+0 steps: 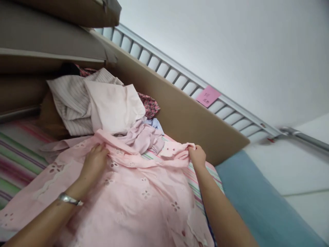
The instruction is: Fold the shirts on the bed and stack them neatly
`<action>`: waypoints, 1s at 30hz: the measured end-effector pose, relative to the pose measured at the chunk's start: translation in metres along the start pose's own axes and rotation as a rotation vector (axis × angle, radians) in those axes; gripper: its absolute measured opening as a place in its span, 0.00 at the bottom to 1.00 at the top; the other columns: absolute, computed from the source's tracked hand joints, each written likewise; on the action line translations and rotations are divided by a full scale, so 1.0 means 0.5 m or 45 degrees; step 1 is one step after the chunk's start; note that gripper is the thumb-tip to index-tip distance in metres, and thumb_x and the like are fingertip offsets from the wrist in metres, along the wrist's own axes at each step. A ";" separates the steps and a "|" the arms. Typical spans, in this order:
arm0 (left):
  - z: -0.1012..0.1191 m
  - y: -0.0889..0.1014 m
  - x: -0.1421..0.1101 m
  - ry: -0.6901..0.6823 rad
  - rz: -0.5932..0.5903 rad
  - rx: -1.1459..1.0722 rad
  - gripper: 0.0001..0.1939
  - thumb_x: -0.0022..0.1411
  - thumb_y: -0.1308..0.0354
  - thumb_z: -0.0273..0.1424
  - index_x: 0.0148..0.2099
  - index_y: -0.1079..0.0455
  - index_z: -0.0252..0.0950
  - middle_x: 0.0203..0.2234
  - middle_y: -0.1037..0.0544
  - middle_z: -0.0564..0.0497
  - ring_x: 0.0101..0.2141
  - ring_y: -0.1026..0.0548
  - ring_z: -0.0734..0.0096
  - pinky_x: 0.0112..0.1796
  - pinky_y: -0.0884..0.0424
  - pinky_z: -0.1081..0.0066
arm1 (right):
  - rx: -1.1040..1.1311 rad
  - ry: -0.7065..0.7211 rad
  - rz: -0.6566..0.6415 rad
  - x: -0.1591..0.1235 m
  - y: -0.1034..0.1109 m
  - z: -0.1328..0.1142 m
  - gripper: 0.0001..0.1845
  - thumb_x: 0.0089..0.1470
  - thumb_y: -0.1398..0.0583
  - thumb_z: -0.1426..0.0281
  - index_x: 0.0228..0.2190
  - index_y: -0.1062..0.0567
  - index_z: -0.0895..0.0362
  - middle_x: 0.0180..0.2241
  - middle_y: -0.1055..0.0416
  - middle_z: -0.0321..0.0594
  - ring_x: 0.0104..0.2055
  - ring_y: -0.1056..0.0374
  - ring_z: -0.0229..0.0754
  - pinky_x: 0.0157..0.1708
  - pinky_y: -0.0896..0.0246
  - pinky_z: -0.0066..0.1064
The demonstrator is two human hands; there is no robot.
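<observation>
A pink shirt (144,206) with cut-out eyelet flowers lies spread over the striped bedding, wide and slightly rumpled. My left hand (96,161), with a silver bracelet on its wrist, has its fingers closed on the shirt's folded upper edge at the left. At the other end of that edge, my right hand (197,157) pinches a bunched corner between thumb and fingers. The upper band sags a little between the two hands. Just beyond it lie a crumpled lilac cloth (146,135) and a folded white garment (115,106).
A striped grey cloth (72,99) and a red patterned cloth (150,105) lie in the heap behind. A brown board (180,113) runs along metal railings (159,65) bearing a pink note (208,96). Striped bedding (17,154) shows left, a blue-green surface (262,202) right.
</observation>
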State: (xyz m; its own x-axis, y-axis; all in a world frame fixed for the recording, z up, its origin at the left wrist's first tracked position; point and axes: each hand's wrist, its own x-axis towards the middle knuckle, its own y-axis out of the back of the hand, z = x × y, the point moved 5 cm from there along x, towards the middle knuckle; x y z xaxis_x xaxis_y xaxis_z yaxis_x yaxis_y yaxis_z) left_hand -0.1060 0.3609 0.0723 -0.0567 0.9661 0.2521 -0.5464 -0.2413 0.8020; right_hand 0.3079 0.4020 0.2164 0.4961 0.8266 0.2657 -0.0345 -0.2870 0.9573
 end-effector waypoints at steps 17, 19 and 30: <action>0.052 0.134 -0.039 -0.423 0.386 -0.347 0.13 0.62 0.55 0.29 0.42 0.30 0.36 0.39 0.25 0.48 0.43 0.30 0.65 0.49 0.35 0.64 | 1.780 -0.654 -0.250 -0.335 -0.013 0.203 0.10 0.43 0.38 0.67 0.30 0.31 0.56 0.26 0.28 0.33 0.26 0.31 0.38 0.27 0.31 0.31; 0.058 0.150 -0.047 -0.498 0.430 -0.346 0.12 0.62 0.54 0.29 0.41 0.29 0.36 0.37 0.25 0.46 0.41 0.29 0.65 0.46 0.33 0.64 | 1.993 -0.708 -0.205 -0.332 0.015 0.204 0.10 0.43 0.38 0.71 0.31 0.30 0.56 0.26 0.26 0.35 0.27 0.29 0.38 0.28 0.30 0.30; 0.046 0.188 -0.108 -0.599 0.224 -0.174 0.13 0.63 0.52 0.29 0.38 0.26 0.36 0.34 0.24 0.47 0.38 0.28 0.65 0.40 0.34 0.67 | 2.258 -0.947 -0.178 -0.540 0.032 0.193 0.12 0.42 0.37 0.72 0.34 0.29 0.57 0.28 0.23 0.36 0.29 0.27 0.38 0.29 0.28 0.28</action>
State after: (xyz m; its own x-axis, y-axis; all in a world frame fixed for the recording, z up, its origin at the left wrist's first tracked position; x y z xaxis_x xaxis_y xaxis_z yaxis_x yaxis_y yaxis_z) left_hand -0.1350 0.2840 0.1468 0.2073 0.7583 0.6181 -0.6682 -0.3518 0.6556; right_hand 0.2570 0.1275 0.1488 0.6473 0.6803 -0.3439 0.5816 -0.7324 -0.3541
